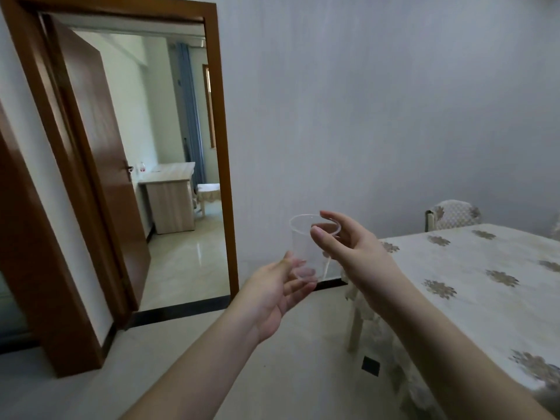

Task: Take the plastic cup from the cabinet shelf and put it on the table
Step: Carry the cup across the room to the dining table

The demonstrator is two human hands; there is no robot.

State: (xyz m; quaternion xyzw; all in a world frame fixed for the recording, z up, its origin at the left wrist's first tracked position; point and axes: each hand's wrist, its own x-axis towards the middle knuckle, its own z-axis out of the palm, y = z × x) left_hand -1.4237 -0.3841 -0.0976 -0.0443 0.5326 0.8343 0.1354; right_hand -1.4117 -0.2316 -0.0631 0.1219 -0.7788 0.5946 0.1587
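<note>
A clear plastic cup [303, 247] is upright in the air in front of the white wall, left of the table [472, 277]. My left hand [272, 295] is palm up under the cup, its fingertips against the base. My right hand [351, 247] pinches the cup's rim on the right side, thumb on the near side and forefinger over the top. The table has a pale cloth with brown flower prints, and its near corner lies just right of and below the cup.
An open doorway [181, 207] with a brown frame and door leads into another room with a desk. A covered chair [454, 213] stands behind the table against the wall. A brown wooden panel [36, 253] stands at the left edge. The floor is pale tile.
</note>
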